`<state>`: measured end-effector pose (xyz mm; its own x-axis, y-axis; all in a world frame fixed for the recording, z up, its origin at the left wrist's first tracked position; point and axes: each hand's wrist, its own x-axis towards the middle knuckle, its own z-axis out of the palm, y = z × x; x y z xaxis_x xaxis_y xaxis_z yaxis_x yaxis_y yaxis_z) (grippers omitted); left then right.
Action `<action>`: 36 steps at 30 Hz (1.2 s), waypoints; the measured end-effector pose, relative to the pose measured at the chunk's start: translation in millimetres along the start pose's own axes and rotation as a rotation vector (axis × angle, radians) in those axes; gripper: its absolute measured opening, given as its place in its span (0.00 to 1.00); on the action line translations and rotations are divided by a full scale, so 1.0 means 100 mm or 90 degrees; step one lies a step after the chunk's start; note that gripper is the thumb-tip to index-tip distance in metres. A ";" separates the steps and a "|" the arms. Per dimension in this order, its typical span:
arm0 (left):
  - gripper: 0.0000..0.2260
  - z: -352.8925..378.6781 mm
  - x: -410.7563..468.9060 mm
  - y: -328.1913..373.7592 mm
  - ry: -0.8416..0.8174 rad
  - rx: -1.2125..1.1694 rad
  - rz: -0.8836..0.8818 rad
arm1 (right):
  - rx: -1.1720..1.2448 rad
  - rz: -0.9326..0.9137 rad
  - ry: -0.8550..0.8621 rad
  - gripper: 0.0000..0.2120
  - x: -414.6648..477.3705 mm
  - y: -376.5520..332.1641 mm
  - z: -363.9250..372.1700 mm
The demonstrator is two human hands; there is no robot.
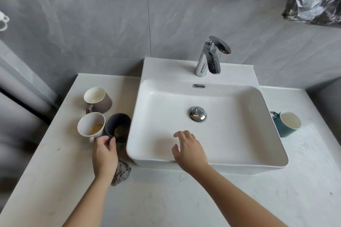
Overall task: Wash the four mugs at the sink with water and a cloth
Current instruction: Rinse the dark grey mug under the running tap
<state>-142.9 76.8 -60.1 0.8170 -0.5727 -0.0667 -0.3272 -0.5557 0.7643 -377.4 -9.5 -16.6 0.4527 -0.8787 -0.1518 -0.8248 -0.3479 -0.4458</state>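
So, left grip (pixel 105 153): you've curled it on the dark mug (pixel 118 123) by its handle.
right grip (pixel 190 150): spread loose over your sink (pixel 236 134), holding nothing.

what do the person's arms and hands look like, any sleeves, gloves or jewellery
Two bare hands, left hand and right hand, no gloves. The left arm and right arm show no sleeve down to the picture's bottom edge. No watch, bracelet or ring shows on either.

Three mugs (pixel 103 114) left of sink (pixel 206 162)
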 end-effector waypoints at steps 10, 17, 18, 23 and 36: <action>0.10 0.00 0.11 -0.08 -0.097 -0.060 -0.073 | 0.007 0.010 -0.006 0.17 0.01 0.00 0.02; 0.11 -0.17 0.00 0.19 -0.033 -0.083 -0.035 | 0.007 0.008 -0.004 0.17 0.02 0.01 0.01; 0.11 -0.20 0.00 0.25 -0.021 -0.087 -0.020 | 0.006 0.009 -0.003 0.17 0.02 0.01 0.01; 0.10 -0.29 0.00 0.70 0.012 -0.112 0.077 | 0.037 -0.003 -0.012 0.17 0.02 0.04 0.02; 0.11 0.39 -0.49 1.71 -0.154 -0.179 0.192 | 1.043 0.171 -0.095 0.31 0.37 0.18 -0.68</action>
<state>-257.9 -13.6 48.7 0.5602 -0.8260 0.0629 -0.3644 -0.1776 0.9141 -398.5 -70.7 29.5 0.4719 -0.7827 -0.4058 0.2820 0.5701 -0.7716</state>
